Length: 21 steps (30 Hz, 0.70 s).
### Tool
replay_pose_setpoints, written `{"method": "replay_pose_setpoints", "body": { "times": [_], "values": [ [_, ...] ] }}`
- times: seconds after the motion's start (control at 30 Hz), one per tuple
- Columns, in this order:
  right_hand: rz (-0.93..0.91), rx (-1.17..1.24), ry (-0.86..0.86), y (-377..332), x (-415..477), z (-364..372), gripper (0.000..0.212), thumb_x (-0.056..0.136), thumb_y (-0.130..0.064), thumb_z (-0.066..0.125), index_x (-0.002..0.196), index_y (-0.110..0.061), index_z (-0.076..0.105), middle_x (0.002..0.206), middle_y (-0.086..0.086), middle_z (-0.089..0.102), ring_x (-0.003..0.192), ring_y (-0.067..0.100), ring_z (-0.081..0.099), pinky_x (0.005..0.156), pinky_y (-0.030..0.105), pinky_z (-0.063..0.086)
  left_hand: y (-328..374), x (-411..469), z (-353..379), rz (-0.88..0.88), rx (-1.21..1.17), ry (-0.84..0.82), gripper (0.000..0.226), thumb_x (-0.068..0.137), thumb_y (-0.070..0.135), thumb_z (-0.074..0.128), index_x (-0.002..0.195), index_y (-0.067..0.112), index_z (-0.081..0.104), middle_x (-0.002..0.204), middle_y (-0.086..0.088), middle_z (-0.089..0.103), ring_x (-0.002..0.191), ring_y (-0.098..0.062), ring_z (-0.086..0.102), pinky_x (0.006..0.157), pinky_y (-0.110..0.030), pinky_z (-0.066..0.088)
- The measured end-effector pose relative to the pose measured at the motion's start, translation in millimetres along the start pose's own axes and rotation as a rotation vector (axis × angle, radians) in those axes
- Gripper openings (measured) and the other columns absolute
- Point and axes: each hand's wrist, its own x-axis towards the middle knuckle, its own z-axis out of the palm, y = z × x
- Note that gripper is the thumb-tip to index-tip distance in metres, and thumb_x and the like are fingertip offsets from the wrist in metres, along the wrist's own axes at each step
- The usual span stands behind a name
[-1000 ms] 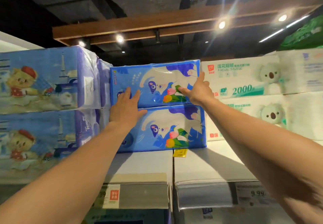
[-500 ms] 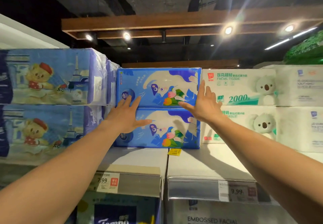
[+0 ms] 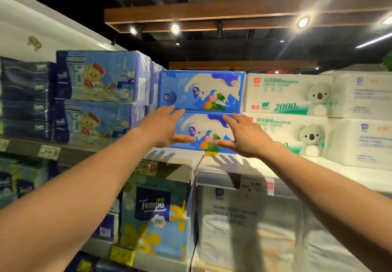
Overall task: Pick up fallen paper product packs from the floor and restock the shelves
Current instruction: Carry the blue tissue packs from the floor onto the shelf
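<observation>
Two blue tissue packs with a bird and flower print are stacked on the top shelf [image 3: 318, 163]. The upper blue pack [image 3: 201, 91] lies squarely on the lower blue pack [image 3: 203, 131]. My left hand [image 3: 163, 128] is stretched out with straight fingers in front of the lower pack's left part. My right hand [image 3: 244, 138] is spread in front of its right part. Both hands hold nothing, and I cannot tell whether they touch the pack.
Bear-print blue packs [image 3: 101, 76] are stacked to the left, white koala facial tissue packs [image 3: 286, 93] to the right. Below the shelf edge with price tags [image 3: 256, 184] stand a Tempo pack [image 3: 154, 214] and an embossed tissue pack [image 3: 244, 225].
Both hands have come down from the upper pack to the level of the lower one. The camera has tilted down, showing the shelf below.
</observation>
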Motion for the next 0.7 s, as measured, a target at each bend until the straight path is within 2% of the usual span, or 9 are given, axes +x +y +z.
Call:
{"method": "replay_pose_setpoints", "body": {
  "times": [0.1,0.23,0.4,0.57,0.63,0.7],
  "values": [
    [0.026,-0.014,-0.014,1.0,-35.3,-12.1,0.106,0.079,-0.087,0.037,0.161,-0.022,0.018,0.166,0.011,0.023,0.152,0.031,0.023,0.117,0.057,0.034,9.5,-25.6,-4.4,0.028,-0.046,-0.015,0.112,0.074,0.088,0.043,0.162,0.029,0.007,0.17,-0.002,0.008,0.155,-0.024,0.011,0.121,-0.048,0.025],
    [0.098,-0.04,-0.027,-0.9,-95.0,-33.3,0.126,0.061,-0.098,0.015,0.16,-0.021,0.021,0.164,0.012,0.026,0.15,0.034,0.026,0.115,0.059,0.035,27.1,-61.5,-7.7,0.122,-0.16,-0.004,0.119,0.064,0.091,0.039,0.161,0.03,0.008,0.169,-0.001,0.01,0.154,-0.023,0.013,0.123,-0.048,0.023],
    [0.225,-0.107,-0.08,-15.0,-194.5,-47.0,0.122,0.065,-0.097,0.021,0.157,-0.017,0.028,0.157,0.016,0.035,0.143,0.037,0.035,0.11,0.059,0.039,70.2,-109.1,5.1,0.343,-0.282,0.006,0.12,0.06,0.092,0.039,0.16,0.028,0.02,0.168,-0.003,0.019,0.153,-0.025,0.019,0.123,-0.048,0.025],
    [0.392,-0.136,-0.188,-32.4,-312.4,-55.2,0.109,0.077,-0.088,0.04,0.158,-0.018,0.027,0.161,0.013,0.03,0.148,0.034,0.029,0.114,0.059,0.036,132.1,-165.5,17.3,0.585,-0.363,-0.029,0.131,0.055,0.103,0.03,0.157,0.02,0.029,0.162,-0.009,0.032,0.147,-0.029,0.033,0.122,-0.045,0.028],
    [0.444,-0.145,-0.225,-34.9,-357.2,-63.3,0.116,0.07,-0.094,0.033,0.156,-0.016,0.032,0.158,0.016,0.035,0.145,0.037,0.034,0.114,0.057,0.037,162.8,-190.2,17.0,0.687,-0.381,-0.068,0.143,0.048,0.109,0.021,0.158,0.017,0.029,0.162,-0.011,0.033,0.146,-0.031,0.035,0.122,-0.043,0.027],
    [0.503,-0.138,-0.261,-33.0,-404.9,-71.3,0.118,0.067,-0.094,0.026,0.152,-0.012,0.038,0.151,0.019,0.043,0.139,0.039,0.041,0.112,0.054,0.04,197.0,-218.3,16.3,0.763,-0.422,-0.121,0.138,0.052,0.106,0.03,0.158,0.017,0.028,0.161,-0.011,0.033,0.146,-0.031,0.035,0.122,-0.042,0.027]
  ]
}}
